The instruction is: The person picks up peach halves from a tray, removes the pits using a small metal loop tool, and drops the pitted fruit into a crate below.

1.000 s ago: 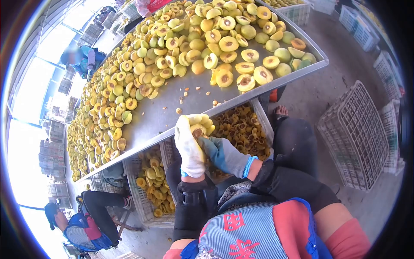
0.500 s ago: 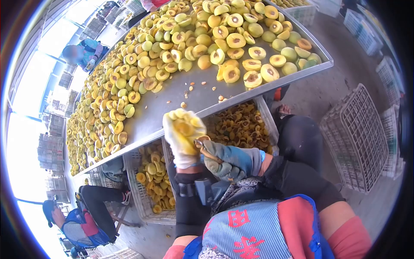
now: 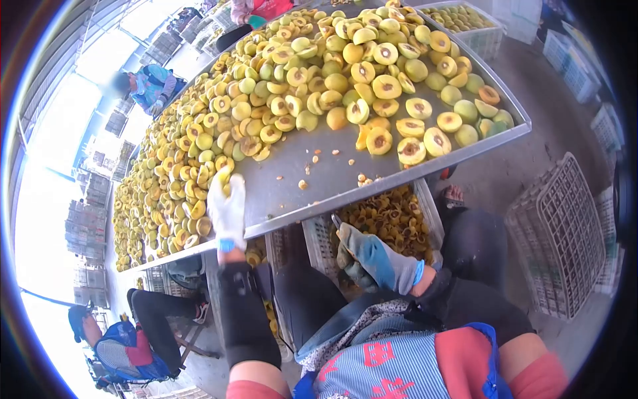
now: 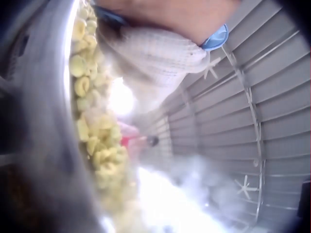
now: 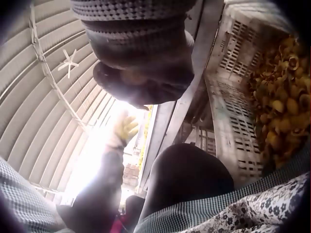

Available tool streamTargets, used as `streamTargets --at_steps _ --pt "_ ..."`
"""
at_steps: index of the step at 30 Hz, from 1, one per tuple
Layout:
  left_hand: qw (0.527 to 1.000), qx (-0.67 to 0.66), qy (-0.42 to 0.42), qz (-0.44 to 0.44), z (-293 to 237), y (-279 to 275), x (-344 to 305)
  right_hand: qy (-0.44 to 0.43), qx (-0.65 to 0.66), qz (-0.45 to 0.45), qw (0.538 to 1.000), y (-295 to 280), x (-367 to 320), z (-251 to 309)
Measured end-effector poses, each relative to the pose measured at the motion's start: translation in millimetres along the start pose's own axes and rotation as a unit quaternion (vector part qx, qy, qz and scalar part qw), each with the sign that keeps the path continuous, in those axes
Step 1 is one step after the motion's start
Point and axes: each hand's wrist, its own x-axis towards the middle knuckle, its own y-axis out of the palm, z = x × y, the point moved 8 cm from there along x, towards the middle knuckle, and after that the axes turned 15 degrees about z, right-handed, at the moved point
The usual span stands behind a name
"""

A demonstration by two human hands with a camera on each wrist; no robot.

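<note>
My left hand, in a white glove with yellow-stained fingers, reaches over the table's near edge to the left part of a heap of halved yellow-green stone fruit. Its thumb and fingers are spread apart, with the fingertips right at the fruit. Over a crate, my right hand, in a grey-blue glove, grips a small pitting tool; only its metal tip shows beyond the fingers. The right wrist view has the right hand dark against the light, with the left hand farther off.
The metal table has a raised rim and scattered small bits on it. Below stands a crate of hollowed fruit halves. Stacked crates stand at right. Other people sit at left and beyond the table.
Both hands worked together at a fruit half; then they parted. My left hand has moved left to the heap, and that half no longer shows in it. The right hand stays low with the tool.
</note>
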Motion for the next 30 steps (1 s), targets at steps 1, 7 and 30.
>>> streamTargets --at_steps 1,7,30 --pt "1.0 -0.003 0.0 0.013 2.6 13.0 28.5 -0.037 -0.026 -0.015 0.999 -2.4 2.8 2.9" --pt "0.975 0.133 -0.094 0.149 19.6 104.3 152.8 -0.139 -0.046 0.03 0.989 -4.2 12.5 16.6" --pt "0.913 -0.374 0.069 0.145 -89.8 111.0 -66.8 -0.248 -0.201 -0.111 0.941 -11.3 8.1 36.9"
